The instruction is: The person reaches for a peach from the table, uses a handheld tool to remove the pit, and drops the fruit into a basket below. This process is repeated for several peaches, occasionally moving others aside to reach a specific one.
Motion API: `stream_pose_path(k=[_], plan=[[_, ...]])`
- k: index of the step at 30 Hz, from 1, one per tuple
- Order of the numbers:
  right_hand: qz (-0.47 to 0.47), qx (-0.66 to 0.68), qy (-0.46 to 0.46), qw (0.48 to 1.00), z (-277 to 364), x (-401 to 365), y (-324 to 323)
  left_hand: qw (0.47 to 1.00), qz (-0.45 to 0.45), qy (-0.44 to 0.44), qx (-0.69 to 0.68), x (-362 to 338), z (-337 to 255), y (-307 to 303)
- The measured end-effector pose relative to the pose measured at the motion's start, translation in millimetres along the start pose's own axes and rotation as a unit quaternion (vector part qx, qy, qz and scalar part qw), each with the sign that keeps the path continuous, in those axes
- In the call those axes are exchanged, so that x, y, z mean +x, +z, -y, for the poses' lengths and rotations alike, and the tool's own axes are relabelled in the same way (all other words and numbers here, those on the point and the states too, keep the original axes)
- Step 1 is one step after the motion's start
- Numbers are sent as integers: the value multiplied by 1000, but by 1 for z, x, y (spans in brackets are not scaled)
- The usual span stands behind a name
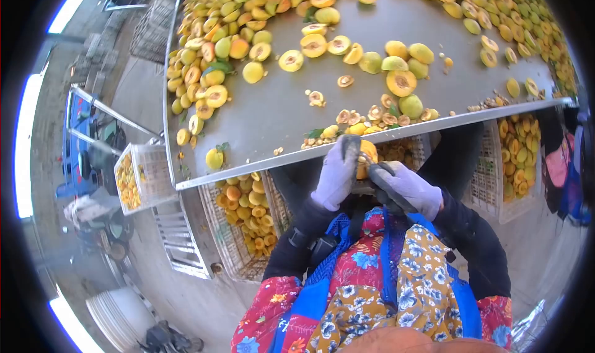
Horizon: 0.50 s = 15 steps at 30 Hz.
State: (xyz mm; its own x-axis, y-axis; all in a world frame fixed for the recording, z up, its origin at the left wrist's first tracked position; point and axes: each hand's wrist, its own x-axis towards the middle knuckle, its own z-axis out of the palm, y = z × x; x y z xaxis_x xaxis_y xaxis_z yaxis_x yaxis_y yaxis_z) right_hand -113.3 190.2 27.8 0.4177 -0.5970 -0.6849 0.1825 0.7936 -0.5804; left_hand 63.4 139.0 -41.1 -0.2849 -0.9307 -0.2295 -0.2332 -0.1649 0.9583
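My left hand (pixel 336 174), in a pale lilac glove with dark fingers, is closed around a yellow peach (pixel 367 152) just off the table's front edge. From the other side my right hand (pixel 409 188), gloved the same way, meets the fruit with its fingers curled. A dark, narrow shape shows at those fingertips; I cannot tell what it is. On the metal table (pixel 291 117) right above my hands lie peach pits (pixel 375 113), scraps and small leaves. A halved peach (pixel 401 83) with its brown centre showing sits farther in, among other pieces.
Peach halves (pixel 238 46) are heaped along the table's left side, and more (pixel 508 18) at the back right. Below the edge stand crates of fruit, one at left (pixel 232 254) and one at right (pixel 486 189). A white crate (pixel 155 183) stands farther left.
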Motion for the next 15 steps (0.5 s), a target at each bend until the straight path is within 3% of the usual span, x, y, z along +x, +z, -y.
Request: stream_pose_path(k=[1, 3, 5, 6, 8, 10, 11, 12, 13, 14, 15], plan=[[-18, -43, 17, 999, 0, 1, 3, 999, 29, -14, 37, 1, -9, -2], [-33, -83, -15, 996, 1, 0, 0, 994, -42, 12, 96, -4, -13, 12], [-6, -77, 28, 997, 3, 0, -9, 999, -14, -7, 42, -7, -19, 22], [-11, -110, -16, 994, -1, -2, -6, 980, -90, 115, 133, -9, -8, 33], [-30, -179, -103, 978, -6, -3, -1, 978, -114, 152, 86, -21, -4, 31], [-82, -159, -60, 982, -14, -5, -12, 979, -129, 160, 7, -15, 4, 36], [-111, -260, -95, 954, -33, 0, -34, 980, -125, 147, -42, -15, 1, 36], [-102, -362, -189, 907, -32, 0, -28, 978, -137, 149, -52, -16, 2, 37], [-113, -456, -283, 837, -32, 1, -22, 975, -147, 152, -62, -17, 3, 39], [-80, -537, -422, 726, -29, -5, -16, 973, -155, 153, -74, -19, 5, 40], [-74, -500, -422, 752, -37, -4, -19, 970, -155, 159, -97, -23, 6, 37]])
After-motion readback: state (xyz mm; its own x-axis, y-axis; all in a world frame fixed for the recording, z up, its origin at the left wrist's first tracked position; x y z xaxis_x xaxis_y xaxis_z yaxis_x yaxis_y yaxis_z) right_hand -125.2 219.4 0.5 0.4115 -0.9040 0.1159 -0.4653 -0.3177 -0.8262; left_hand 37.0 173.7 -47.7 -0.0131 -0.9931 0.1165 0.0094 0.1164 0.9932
